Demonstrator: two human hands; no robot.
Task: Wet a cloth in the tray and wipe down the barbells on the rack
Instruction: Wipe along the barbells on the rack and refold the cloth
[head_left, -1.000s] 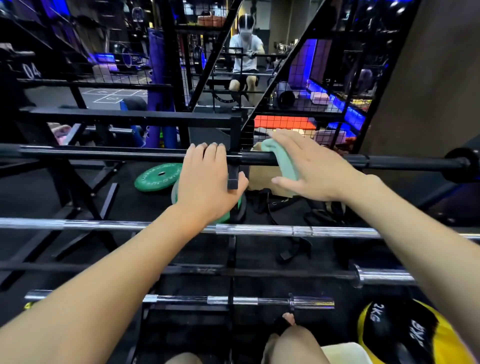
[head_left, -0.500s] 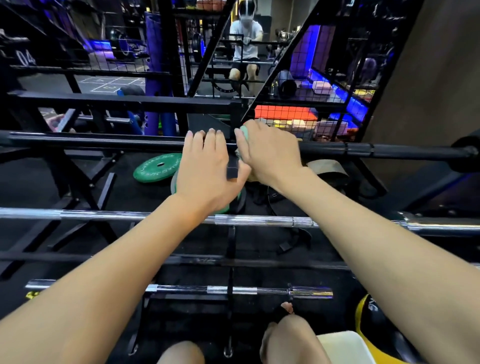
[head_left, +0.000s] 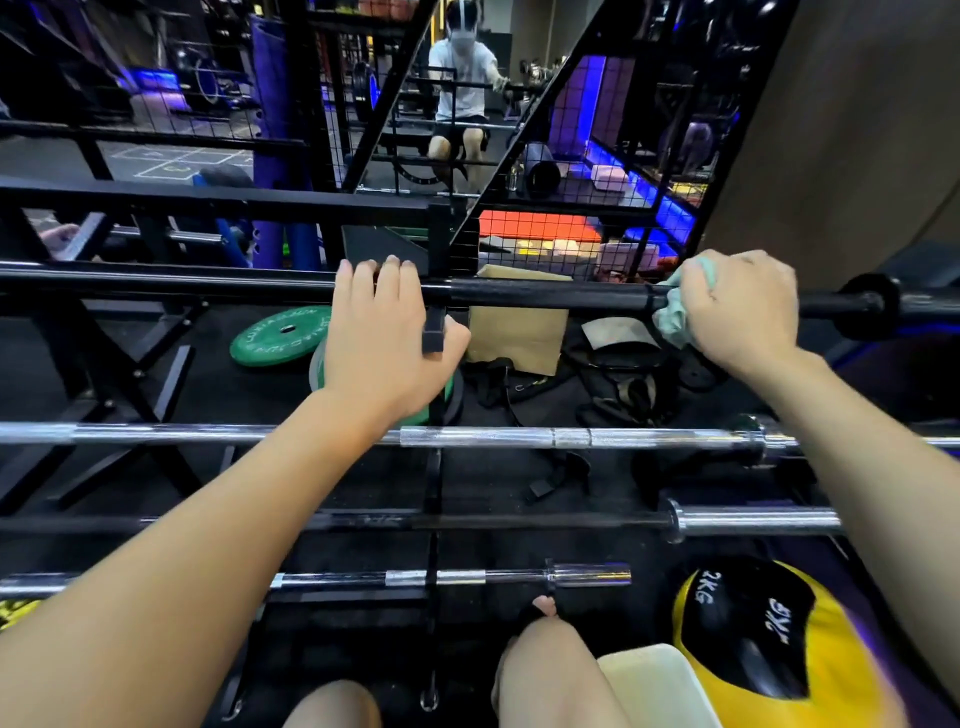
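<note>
Right hand (head_left: 737, 306) wraps green cloth (head_left: 673, 317) round black barbell (head_left: 545, 297)

Both arms reach forward, left hand (head_left: 384, 332) and right hand (head_left: 740, 306) curled.

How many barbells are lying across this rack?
4, possibly more out of view. Top black barbell, gripped by both hands; chrome barbell below it; dark barbell with chrome sleeve lower; short chrome bar nearest the knees.
</note>
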